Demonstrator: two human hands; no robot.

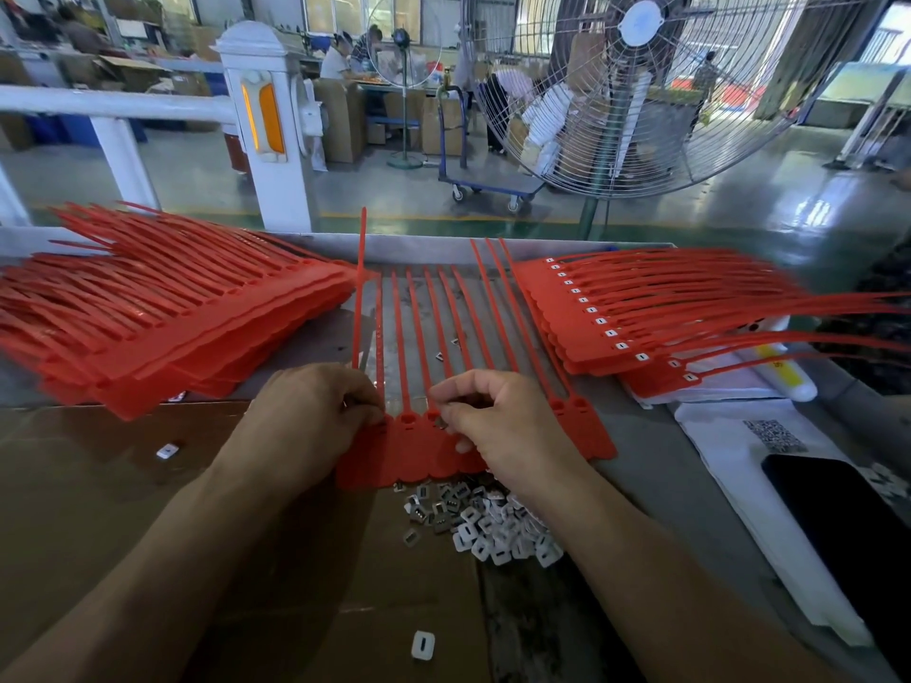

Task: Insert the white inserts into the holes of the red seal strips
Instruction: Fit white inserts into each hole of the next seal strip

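past a stray white insert (423, 645) at 6 o'clock and the insert heap (498, 527), the left hand (315, 416) pinches the red seal strip sheet (409, 453) while the right hand (498, 421) curls over a hole at centre, apparently seating an insert, with the next hole at 9 o'clock seemingly next.

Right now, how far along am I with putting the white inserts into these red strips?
Done: the stack on the right shows white inserts seated in a row of holes. In hand: the sheet of strips in front of you, held by your left hand, while your right hand works at a hole; its visible holes look empty. Left: the stack on the left shows no inserts, and a pile of loose inserts remains.
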